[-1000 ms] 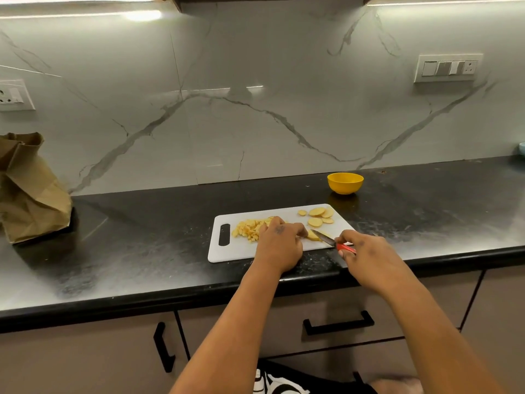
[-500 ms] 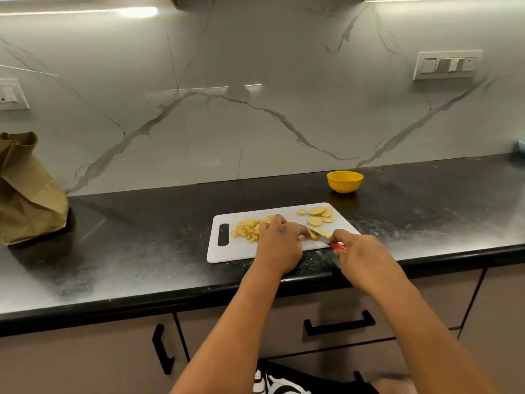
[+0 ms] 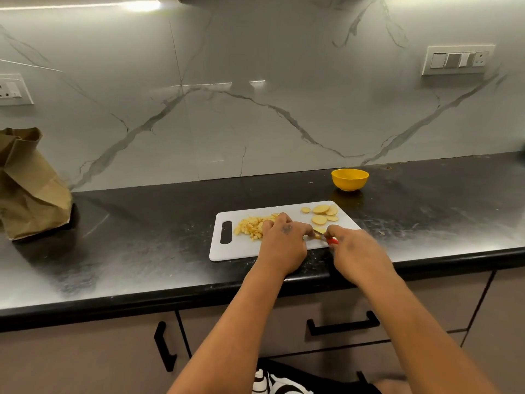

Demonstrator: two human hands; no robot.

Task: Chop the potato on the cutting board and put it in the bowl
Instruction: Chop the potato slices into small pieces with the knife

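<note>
On the black stone counter (image 3: pixel 142 245), the right hand (image 3: pixel 355 251) grips a red-handled knife (image 3: pixel 329 239), the left hand (image 3: pixel 284 243) pins a potato piece on the white plastic cutting board (image 3: pixel 241 251), with diced potato (image 3: pixel 251 226) at nine o'clock, round slices (image 3: pixel 322 214) at one o'clock, and the yellow bowl (image 3: pixel 350 179) beyond.

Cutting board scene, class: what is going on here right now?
A person is chopping potato on the white cutting board. The right hand grips a red-handled knife, while the left hand steadies a piece at the blade. Diced potato is heaped at the board's left, round slices wait at its far right, and the yellow bowl behind appears empty.
</note>
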